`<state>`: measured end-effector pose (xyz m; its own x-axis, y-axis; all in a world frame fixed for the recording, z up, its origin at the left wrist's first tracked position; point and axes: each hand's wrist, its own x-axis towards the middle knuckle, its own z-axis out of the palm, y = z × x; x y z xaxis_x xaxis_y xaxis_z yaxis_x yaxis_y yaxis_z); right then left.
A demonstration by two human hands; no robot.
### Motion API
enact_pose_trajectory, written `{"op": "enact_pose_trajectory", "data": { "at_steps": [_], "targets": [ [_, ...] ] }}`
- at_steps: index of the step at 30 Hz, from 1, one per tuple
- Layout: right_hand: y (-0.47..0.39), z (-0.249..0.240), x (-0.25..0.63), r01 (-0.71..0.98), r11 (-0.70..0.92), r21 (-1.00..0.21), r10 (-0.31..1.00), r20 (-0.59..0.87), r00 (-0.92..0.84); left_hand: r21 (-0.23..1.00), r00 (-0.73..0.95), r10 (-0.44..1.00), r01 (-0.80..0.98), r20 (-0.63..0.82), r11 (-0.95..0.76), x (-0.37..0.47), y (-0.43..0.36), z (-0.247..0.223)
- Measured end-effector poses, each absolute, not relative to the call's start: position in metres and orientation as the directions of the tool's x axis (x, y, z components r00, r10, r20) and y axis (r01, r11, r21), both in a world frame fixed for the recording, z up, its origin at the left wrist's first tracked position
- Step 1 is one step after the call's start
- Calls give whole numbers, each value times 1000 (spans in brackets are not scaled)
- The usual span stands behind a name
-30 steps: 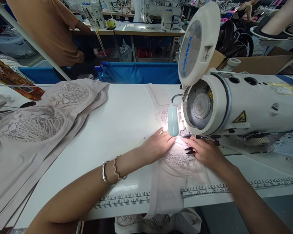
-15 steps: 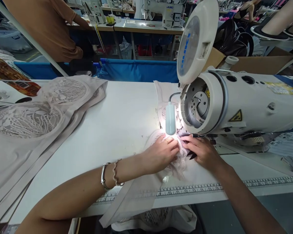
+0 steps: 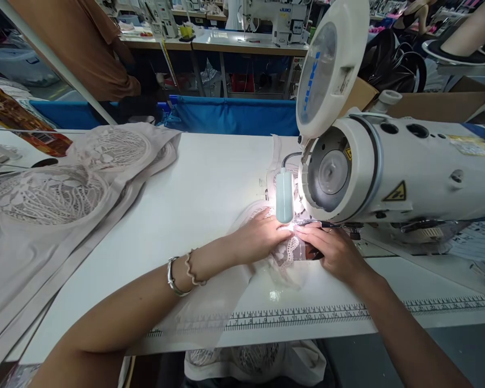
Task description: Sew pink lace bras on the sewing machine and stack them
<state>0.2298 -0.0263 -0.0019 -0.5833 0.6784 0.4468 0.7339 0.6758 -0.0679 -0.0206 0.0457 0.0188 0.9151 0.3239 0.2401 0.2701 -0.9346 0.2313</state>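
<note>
My left hand (image 3: 261,237) lies flat on pale pink lace fabric (image 3: 285,252), its fingers stretched toward the needle area of a white sewing machine (image 3: 412,167). My right hand (image 3: 331,248) is at the right of that area, fingertips pressing on the fabric's edge. Under its curled lower fingers shows a dark, shiny pointed tool (image 3: 314,252), which looks like thread snips, mostly hidden. A small lamp (image 3: 284,198) lights the spot and hides the needle. Sheer fabric (image 3: 210,310) trails from beneath my left wrist over the table's front edge.
Pale garments with lace cups (image 3: 56,196) are heaped at the left of the white table (image 3: 210,178). A printed ruler strip (image 3: 283,319) runs along its front edge. Another garment (image 3: 258,358) lies on my lap. Beyond a blue cloth bin (image 3: 234,116) sits a person in brown (image 3: 76,48).
My left hand has flattened from a bunched hold and shifted slightly left and up. The fabric lies flatter, its trailing part moved up. The machine's round front disc looks blurred now. My right hand stays nearly in place.
</note>
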Motion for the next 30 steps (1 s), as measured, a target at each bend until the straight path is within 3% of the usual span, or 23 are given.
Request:
{"op": "enact_pose_trajectory", "data": {
  "at_steps": [8, 15, 20, 25, 30],
  "targets": [
    [-26, 8, 222, 665, 744, -70, 587, 545, -599, 28, 932, 208, 209, 298, -978, -17, 41, 18],
    [-26, 0, 227, 724, 685, -78, 664, 474, -578, -19, 907, 265, 286, 328, -958, -16, 40, 14],
    [-27, 5, 222, 698, 714, -42, 616, 511, -600, -42, 917, 243, 269, 316, -962, -14, 39, 12],
    [-26, 10, 218, 698, 716, 3, 580, 553, -598, -16, 891, 319, 342, 324, -940, -15, 39, 15],
    [-26, 8, 220, 718, 696, -27, 614, 541, -575, -27, 876, 398, 420, 274, -907, -16, 39, 11]
  ]
}}
